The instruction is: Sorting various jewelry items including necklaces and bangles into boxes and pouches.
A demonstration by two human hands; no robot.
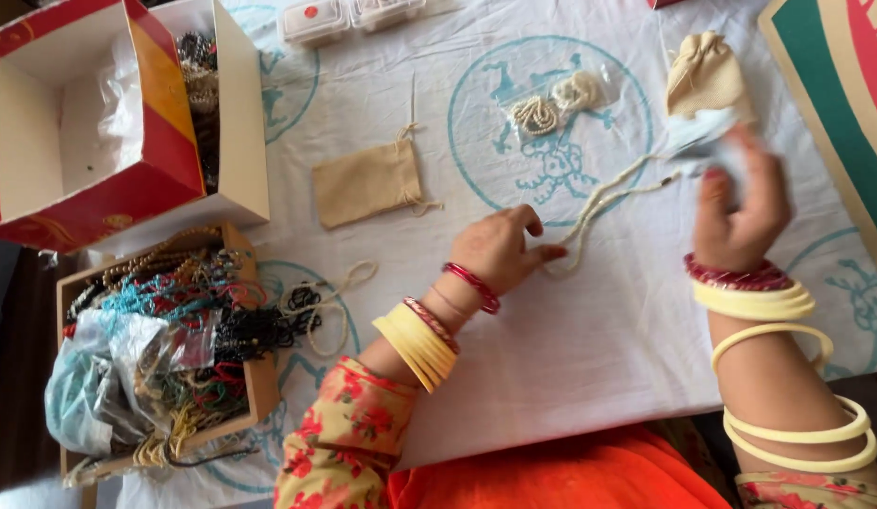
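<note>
Right hand (735, 212): raised at 3 o'clock, fingers curled round a small clear packet (702, 132), blurred; cream bead strand (603, 203) trails from it
Left hand (499, 250): at centre, fingertips pinching the strand's lower end against the white cloth (589, 349)
Beige pouch (368, 182): flat at 11 o'clock; second pouch (704, 75) at 1 o'clock
Box of bead strings (165, 330): at 9 o'clock

Looks like a home jewellery-making or packing table: white printed tablecloth (598, 339), wooden tray (254, 377) heaped with tangled bead necklaces (174, 311), open red-and-white cardboard boxes (90, 113), small beige drawstring pouches (368, 182), clear bags of pale beads (551, 106), lidded plastic cases (349, 17).
</note>
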